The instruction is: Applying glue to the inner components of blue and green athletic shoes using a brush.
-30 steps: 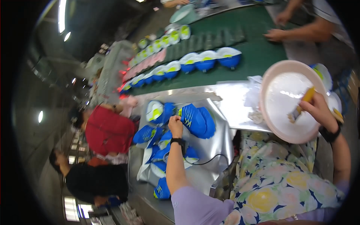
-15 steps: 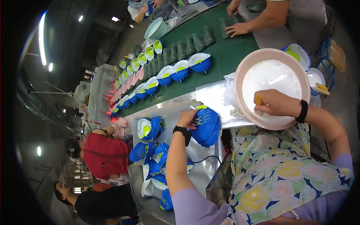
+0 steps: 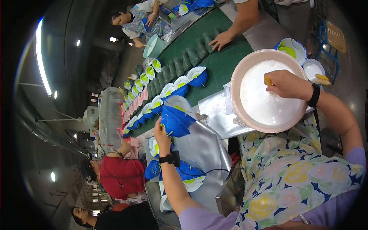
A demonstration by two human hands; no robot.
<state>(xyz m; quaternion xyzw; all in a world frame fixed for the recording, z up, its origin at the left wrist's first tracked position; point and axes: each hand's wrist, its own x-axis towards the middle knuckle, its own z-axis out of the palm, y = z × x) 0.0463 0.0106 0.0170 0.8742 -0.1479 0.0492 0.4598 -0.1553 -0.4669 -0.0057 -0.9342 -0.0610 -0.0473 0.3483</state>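
My left hand [image 3: 162, 135] grips a blue shoe upper [image 3: 177, 122] with a white lining and yellow-green details. It is raised above the metal work surface, its opening tipped up so the lining shows. On the right, my right hand [image 3: 286, 84] is closed around a yellow-handled brush [image 3: 268, 79] over the pink basin [image 3: 236, 100]. White liquid [image 3: 256, 92] fills much of that basin. The brush's working end is hidden under my hand at the liquid.
A green conveyor [image 3: 224, 57] carries rows of blue uppers [image 3: 196, 77] and dark foot-shaped forms [image 3: 191, 56]. More uppers [image 3: 188, 172] lie on the metal table [image 3: 209, 153]. A white bowl [image 3: 312, 69] with yellow handles stands beyond the basin. A co-worker's hand [image 3: 221, 40] touches the conveyor.
My left hand has moved left with the blue upper and turned it, bringing the lining into sight. My right hand stays over the basin with the brush, now further in over the liquid.
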